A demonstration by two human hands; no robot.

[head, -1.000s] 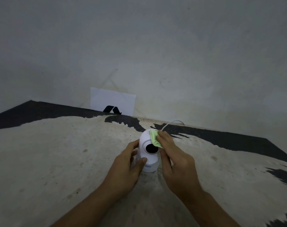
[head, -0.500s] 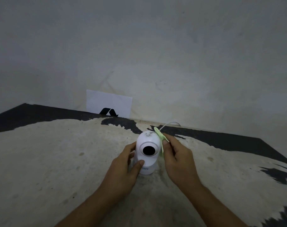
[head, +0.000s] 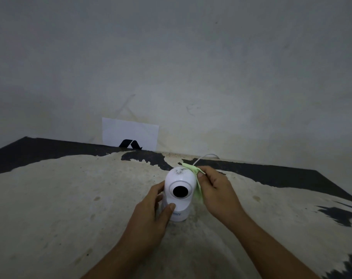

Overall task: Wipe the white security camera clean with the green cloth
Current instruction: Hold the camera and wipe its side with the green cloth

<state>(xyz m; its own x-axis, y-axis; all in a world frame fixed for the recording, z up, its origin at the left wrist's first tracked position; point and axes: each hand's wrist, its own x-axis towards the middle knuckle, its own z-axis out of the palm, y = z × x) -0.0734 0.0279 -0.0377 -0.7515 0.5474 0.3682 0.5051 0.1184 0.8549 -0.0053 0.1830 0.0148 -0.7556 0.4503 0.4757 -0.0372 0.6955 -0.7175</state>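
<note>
The white security camera [head: 179,182] stands upright on the worn tabletop [head: 70,198], its round black lens facing me. Dark dirt specks show on the top of its dome. My left hand [head: 151,216] grips the camera's lower body, thumb on the front and fingers round the left side. My right hand [head: 215,188] presses the thin green cloth [head: 197,186] against the camera's right side; the cloth's upper end sticks out behind the dome.
A white cable [head: 205,157] runs from behind the camera to the wall. A white card with a black logo [head: 130,133] leans against the wall at the table's back edge. Black patches border the tabletop.
My right hand has slid the green cloth from the camera's upper front, near the lens, round to its right side. My left hand kept its grip; the view dropped slightly.
</note>
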